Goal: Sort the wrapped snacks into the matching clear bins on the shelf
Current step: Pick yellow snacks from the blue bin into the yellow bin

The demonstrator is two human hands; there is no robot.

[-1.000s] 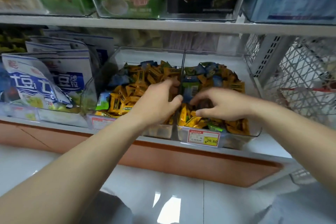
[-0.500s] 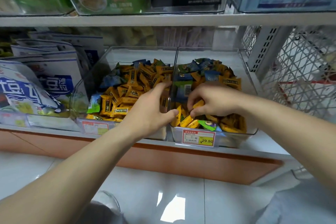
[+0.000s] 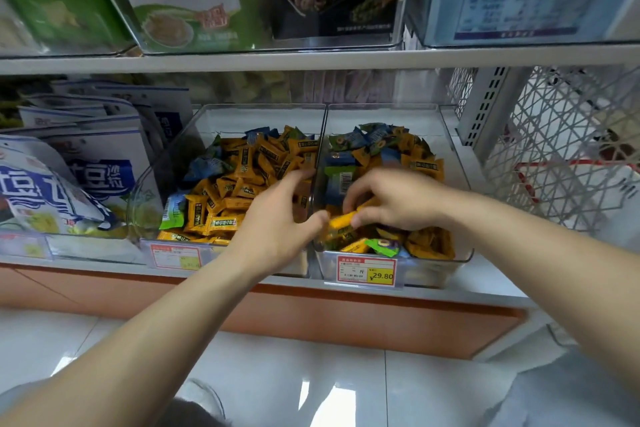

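While my right hand [image 3: 391,199] pinched a yellow snack [image 3: 343,220] lying crosswise, my spread left hand [image 3: 277,218] was just beside its left end.

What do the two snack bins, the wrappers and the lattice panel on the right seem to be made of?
Left bin and right bin: clear, glossy rigid plastic; contents show through, edges glint. Orange snack pinched by the right hand, like the rest: thin shiny film, probably plastic, crimped ends. Lattice panel: white, likely painted metal, possibly plastic.
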